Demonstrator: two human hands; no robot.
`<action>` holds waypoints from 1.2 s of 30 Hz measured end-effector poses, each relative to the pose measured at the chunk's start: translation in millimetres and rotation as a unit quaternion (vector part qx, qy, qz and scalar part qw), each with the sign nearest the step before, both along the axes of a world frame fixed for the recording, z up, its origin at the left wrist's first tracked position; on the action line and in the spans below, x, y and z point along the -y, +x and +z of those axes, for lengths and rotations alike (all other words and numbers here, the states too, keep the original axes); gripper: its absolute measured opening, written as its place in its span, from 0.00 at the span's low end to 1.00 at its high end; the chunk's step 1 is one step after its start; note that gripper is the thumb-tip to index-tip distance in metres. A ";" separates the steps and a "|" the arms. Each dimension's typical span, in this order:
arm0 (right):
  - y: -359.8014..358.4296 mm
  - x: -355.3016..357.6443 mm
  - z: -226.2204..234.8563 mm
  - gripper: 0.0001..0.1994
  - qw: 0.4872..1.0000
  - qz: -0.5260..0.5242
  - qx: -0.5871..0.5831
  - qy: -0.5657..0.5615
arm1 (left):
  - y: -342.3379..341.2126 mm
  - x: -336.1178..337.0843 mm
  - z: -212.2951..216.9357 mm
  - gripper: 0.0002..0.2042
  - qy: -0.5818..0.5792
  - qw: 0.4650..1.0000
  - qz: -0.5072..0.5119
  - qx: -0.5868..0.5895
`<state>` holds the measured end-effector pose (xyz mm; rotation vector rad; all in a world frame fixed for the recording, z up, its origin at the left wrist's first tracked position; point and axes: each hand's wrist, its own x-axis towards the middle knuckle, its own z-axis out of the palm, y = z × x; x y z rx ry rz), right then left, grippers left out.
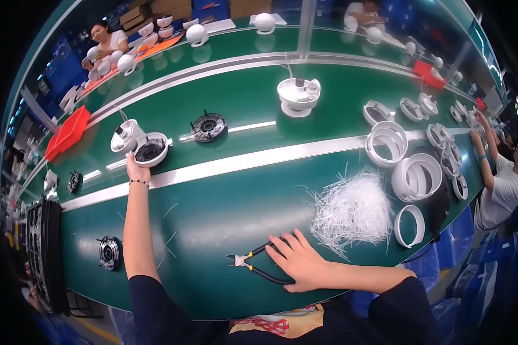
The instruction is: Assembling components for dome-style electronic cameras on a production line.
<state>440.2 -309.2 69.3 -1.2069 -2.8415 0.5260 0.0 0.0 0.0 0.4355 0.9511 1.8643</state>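
Note:
At the near-left edge of the far green strip, my left hand (pixel 137 168) grips the rim of a white round housing (pixel 162 159) with a black grille in it. Beside it stands another white housing part (pixel 122 138) with a cable. My right hand (pixel 299 261) lies flat on the near tabletop with its fingers spread over the handles of the cutting pliers (pixel 244 260). Their jaws point left and stand apart. A black round grille part (pixel 110 253) lies to the left of my left forearm, and another black grille part (pixel 209 126) sits on the far strip.
A heap of thin white strips (pixel 354 210) lies right of centre, with white rings (pixel 409 226) and housings (pixel 417 176) beyond it. A white base unit (pixel 299 96) stands at the back. Black stacked trays (pixel 43 253) and a red tray (pixel 68 132) are left. Other people sit nearby.

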 end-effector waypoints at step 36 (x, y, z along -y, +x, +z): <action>151.0 -275.6 31.3 0.27 0.836 -0.502 -0.005 0.222 | 478.7 -114.5 88.5 0.10 0.168 0.665 -0.182 -0.705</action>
